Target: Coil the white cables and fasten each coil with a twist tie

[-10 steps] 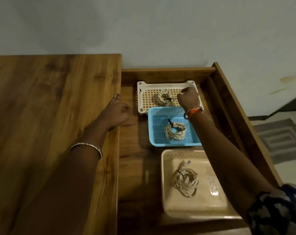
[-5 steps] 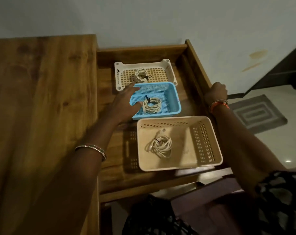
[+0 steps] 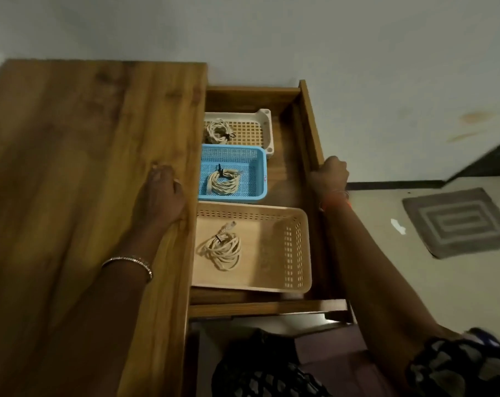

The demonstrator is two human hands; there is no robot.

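coiled cables (image 3: pixel 222 251) tied, in baskets; right hand (image 3: pixel 330 173) grips drawer wall (image 3: pixel 310 121).

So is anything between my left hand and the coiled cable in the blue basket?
Nothing visible. The left hand rests on the wooden tabletop's edge, beside the blue plastic basket; its coiled white cable lies uncovered.
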